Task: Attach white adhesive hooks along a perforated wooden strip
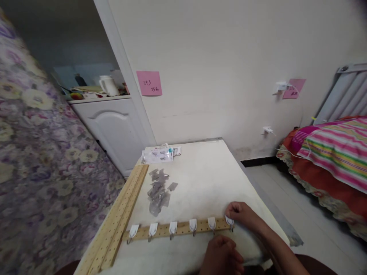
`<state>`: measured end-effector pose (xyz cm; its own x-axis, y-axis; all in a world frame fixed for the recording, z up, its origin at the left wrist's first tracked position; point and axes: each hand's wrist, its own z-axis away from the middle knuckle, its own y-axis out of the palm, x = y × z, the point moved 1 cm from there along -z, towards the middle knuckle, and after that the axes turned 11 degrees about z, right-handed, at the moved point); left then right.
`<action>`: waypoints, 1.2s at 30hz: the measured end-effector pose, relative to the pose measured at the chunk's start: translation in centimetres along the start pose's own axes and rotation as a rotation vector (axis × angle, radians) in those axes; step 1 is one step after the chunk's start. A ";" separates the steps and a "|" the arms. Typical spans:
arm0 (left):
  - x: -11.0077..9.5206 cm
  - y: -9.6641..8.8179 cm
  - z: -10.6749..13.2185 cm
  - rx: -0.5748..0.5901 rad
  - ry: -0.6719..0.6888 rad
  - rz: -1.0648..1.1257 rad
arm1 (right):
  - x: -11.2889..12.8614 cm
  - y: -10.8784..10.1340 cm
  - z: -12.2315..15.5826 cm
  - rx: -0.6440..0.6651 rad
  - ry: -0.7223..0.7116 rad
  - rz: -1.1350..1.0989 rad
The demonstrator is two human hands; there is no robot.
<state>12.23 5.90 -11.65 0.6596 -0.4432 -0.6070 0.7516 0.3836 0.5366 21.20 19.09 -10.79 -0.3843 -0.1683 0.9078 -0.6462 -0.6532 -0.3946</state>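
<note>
A narrow wooden strip with rows of holes [183,228] lies across the near part of the table. Several white wall hooks [173,228] with metal hooks sit along it, spaced out in a row. At the strip's right end my right hand [241,214] is closed, its thumb and fingertips pinched at the top of the last white hook [229,221]. My left hand [221,255] is just below the strip, near its right end, fingers curled in; what they hold, if anything, is hidden.
Wider perforated wooden strips [119,223] lie along the table's left edge. A heap of clear plastic pieces [158,192] is beside them, with packaging [157,155] at the back. A floral curtain [51,164] hangs left; a bed [338,160] stands right of the table [209,179].
</note>
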 end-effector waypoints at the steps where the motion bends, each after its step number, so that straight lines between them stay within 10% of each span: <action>1: 0.0 0.0 -0.2 0.003 -0.005 0.001 | -0.1 0.1 0.0 -0.003 0.004 0.008; 36: -0.2 2.9 -1.5 -0.118 0.005 0.151 | 0.3 0.3 0.4 -0.008 0.053 0.013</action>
<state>14.26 8.33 -10.84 0.7650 -0.3691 -0.5277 0.6389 0.5380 0.5499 21.15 18.59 -10.60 -0.4269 -0.1376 0.8938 -0.6458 -0.6455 -0.4078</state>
